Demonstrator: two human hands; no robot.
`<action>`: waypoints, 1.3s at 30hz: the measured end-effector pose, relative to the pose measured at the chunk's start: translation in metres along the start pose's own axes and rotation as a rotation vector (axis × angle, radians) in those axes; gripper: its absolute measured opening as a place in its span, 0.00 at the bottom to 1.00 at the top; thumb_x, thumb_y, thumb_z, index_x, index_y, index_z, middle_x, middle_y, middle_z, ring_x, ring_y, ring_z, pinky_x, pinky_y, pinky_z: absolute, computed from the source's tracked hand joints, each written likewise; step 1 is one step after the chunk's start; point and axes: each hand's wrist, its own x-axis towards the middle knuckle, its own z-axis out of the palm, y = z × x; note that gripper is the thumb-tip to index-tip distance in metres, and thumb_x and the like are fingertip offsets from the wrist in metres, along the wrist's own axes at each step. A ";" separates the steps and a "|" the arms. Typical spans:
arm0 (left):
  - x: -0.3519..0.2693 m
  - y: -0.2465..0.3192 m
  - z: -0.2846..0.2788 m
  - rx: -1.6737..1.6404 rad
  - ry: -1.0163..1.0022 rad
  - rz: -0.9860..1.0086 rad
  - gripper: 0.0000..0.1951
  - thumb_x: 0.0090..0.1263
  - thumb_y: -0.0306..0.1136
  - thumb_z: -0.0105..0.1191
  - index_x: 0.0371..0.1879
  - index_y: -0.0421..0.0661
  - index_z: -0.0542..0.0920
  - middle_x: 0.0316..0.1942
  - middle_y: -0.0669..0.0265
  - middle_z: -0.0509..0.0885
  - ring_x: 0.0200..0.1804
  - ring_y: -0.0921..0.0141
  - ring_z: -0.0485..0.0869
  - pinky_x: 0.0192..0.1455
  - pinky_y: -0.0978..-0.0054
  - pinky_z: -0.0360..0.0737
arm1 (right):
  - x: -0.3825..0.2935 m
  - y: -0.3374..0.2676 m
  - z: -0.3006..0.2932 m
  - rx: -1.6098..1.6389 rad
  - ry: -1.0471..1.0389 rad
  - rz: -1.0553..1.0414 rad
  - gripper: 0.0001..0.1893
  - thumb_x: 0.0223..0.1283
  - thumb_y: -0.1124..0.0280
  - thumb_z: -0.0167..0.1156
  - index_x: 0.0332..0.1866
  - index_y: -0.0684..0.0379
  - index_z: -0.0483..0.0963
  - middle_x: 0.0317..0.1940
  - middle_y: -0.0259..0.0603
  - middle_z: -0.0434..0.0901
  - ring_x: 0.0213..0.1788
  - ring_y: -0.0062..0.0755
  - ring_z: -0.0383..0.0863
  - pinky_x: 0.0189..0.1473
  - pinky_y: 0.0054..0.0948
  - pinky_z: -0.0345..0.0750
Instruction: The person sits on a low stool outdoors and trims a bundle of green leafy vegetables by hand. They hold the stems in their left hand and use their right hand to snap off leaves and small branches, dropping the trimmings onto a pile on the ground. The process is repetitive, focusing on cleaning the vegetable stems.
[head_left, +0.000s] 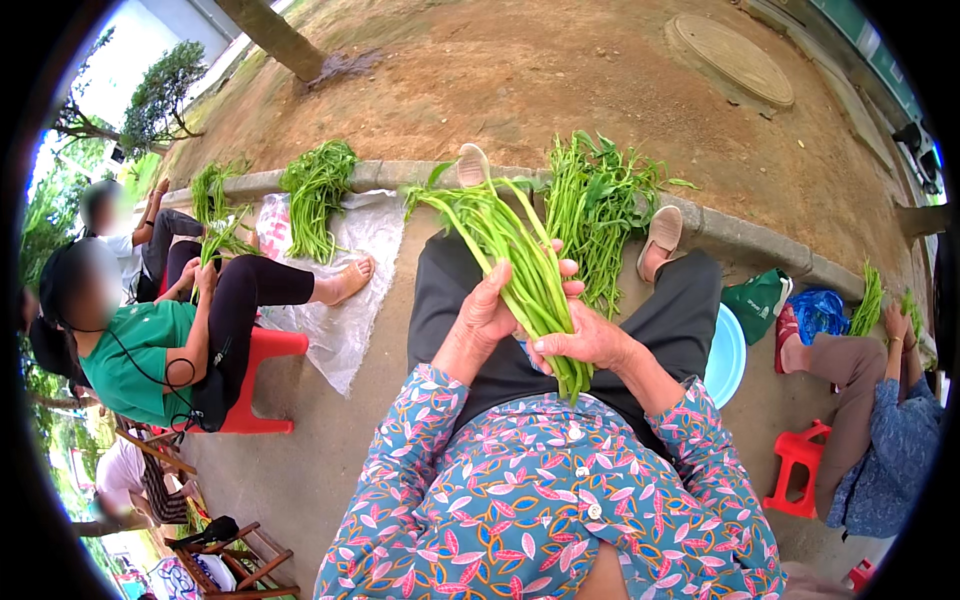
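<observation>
A bunch of long green leafy-vegetable stems (517, 262) lies slantwise across both my hands above my lap. My left hand (484, 304) cradles the middle of the bunch, its thumb on the upper side. Lower down, my right hand (581, 337) wraps the stems near their cut ends, thumb across them. The bunch's tops point away toward the upper left, partly over one of my shoes (472, 165). Between my feet a larger pile of the same greens (596, 202) rests against the kerb, its stem ends toward me.
A light-blue plastic basin (727, 356) stands by my right leg, with a green bag (756, 304) beyond it. On my left, a plastic sheet (360, 300) carries another bundle of greens (315, 199). People sit on both sides, one on a red stool (259, 375). A stone kerb (772, 244) borders bare soil.
</observation>
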 end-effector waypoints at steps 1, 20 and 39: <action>0.002 0.004 0.002 -0.045 0.015 0.048 0.38 0.61 0.53 0.54 0.62 0.39 0.59 0.54 0.53 0.71 0.56 0.56 0.73 0.55 0.55 0.74 | -0.001 0.002 0.004 0.030 0.014 0.005 0.12 0.50 0.68 0.59 0.37 0.63 0.69 0.22 0.39 0.75 0.22 0.25 0.76 0.24 0.23 0.75; 0.014 0.036 0.006 -0.125 0.062 0.002 0.34 0.60 0.42 0.58 0.62 0.43 0.59 0.51 0.50 0.75 0.43 0.55 0.81 0.44 0.48 0.79 | 0.012 0.028 0.032 0.060 0.064 -0.029 0.13 0.52 0.69 0.58 0.41 0.64 0.69 0.24 0.36 0.74 0.25 0.24 0.76 0.29 0.23 0.75; -0.042 0.088 0.067 0.993 0.218 -0.597 0.23 0.62 0.55 0.54 0.25 0.44 0.70 0.14 0.70 0.69 0.14 0.77 0.68 0.18 0.78 0.69 | 0.024 0.047 0.017 -0.220 -0.100 0.115 0.33 0.47 0.67 0.66 0.60 0.65 0.62 0.48 0.48 0.74 0.45 0.36 0.79 0.44 0.28 0.77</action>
